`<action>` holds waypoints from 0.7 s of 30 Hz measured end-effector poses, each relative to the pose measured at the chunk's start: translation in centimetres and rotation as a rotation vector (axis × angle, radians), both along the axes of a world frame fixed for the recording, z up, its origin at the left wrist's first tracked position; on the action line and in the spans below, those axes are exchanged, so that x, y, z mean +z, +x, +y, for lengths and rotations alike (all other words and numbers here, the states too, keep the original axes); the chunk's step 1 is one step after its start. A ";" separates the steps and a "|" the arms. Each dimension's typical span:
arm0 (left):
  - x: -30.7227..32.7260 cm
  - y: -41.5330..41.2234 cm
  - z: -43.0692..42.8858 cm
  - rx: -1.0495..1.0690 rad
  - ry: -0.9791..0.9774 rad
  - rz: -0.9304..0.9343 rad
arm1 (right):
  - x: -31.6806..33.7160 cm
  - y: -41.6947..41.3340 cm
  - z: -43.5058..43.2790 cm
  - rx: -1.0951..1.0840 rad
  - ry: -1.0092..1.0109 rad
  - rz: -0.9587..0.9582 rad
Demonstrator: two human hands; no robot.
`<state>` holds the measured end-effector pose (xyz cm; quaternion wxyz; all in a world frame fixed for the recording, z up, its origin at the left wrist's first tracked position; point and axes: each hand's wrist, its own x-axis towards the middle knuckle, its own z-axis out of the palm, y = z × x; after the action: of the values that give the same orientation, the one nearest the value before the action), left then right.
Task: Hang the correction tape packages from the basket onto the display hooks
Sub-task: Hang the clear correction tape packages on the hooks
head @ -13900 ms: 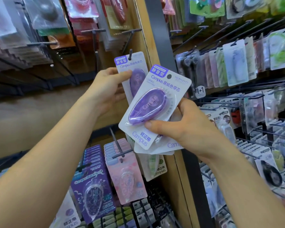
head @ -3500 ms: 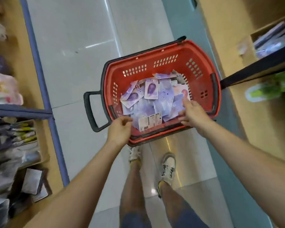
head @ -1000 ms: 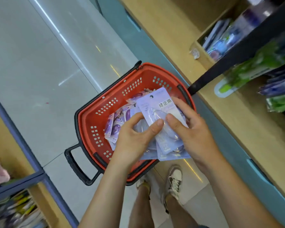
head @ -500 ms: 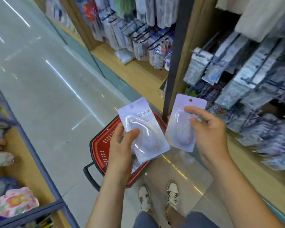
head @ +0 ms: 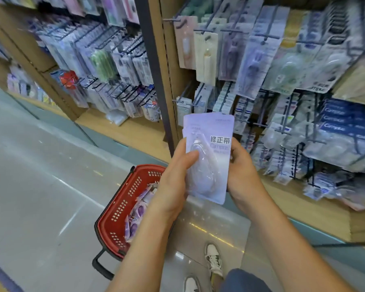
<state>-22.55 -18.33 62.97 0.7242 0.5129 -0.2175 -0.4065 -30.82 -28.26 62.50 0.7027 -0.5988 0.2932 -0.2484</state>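
A small stack of pale lilac correction tape packages [head: 211, 131] stands upright in front of me. My left hand [head: 175, 182] grips its left edge, thumb across the clear blister. My right hand [head: 241, 175] holds the right edge from behind. Below on the floor, the red basket [head: 116, 209] holds several more purple packages [head: 138, 211], partly hidden by my left forearm. Black display hooks [head: 182, 100] stick out of the wooden panel just above the stack, most carrying hanging packs.
Shelving full of hanging stationery packs [head: 259, 57] fills the right and upper view, with a dark upright post [head: 156, 70] between two bays. A wooden base ledge [head: 316, 209] runs under the hooks. Grey tiled aisle floor [head: 40, 175] lies left; my shoes [head: 214, 260] stand beside the basket.
The two packages that my hands held apart are now together in one stack held by both hands. My view has lifted from the basket up to the hook display.
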 end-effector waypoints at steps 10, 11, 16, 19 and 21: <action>3.5 -6.6 -3.5 0.070 -0.024 0.146 | 4.7 -10.0 -0.8 -0.556 -0.093 -0.167; 4.0 -7.2 -4.1 0.071 -0.029 0.093 | 5.0 -11.0 -1.1 -0.603 -0.117 -0.188; 7.3 -11.1 -7.5 0.040 -0.090 -0.172 | 7.6 -15.7 -2.6 -0.679 -0.258 -0.308; 9.3 -13.7 -9.6 0.018 -0.130 -0.235 | 9.7 -18.7 -4.1 -0.563 -0.316 -0.299; 10.9 -15.9 -11.1 -0.027 -0.153 -0.253 | 11.5 -21.5 -5.5 -0.486 -0.379 -0.274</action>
<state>-38.46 -29.46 73.88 0.7225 0.5004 -0.3442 -0.3304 -52.27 -33.80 74.00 0.5319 -0.5924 0.2790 -0.5369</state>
